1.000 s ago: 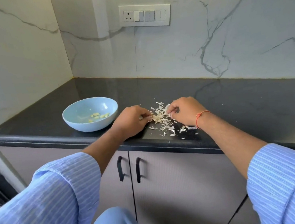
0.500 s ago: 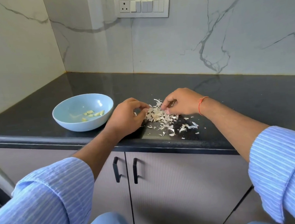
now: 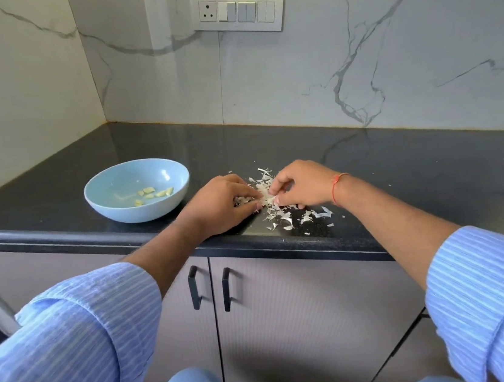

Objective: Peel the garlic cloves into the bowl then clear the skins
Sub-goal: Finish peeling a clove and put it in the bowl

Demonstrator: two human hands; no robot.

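Observation:
A pale blue bowl stands on the black counter at the left, with several peeled garlic cloves lying in it. Just right of the bowl, white garlic skins are scattered near the counter's front edge. My left hand and my right hand meet over the pile, fingers curled, and together they pinch a small bunch of skins between their fingertips. An orange thread circles my right wrist. Whether a clove lies among the skins is hidden by my fingers.
The black counter runs right and back to marble walls that form a corner at the left. A switch panel sits on the back wall. Two cabinet doors with black handles are below the counter edge.
Both hands have drawn closer together, gathering the skins into a tighter bunch between the fingertips. The bowl has not moved on the counter; the camera has shifted a little.

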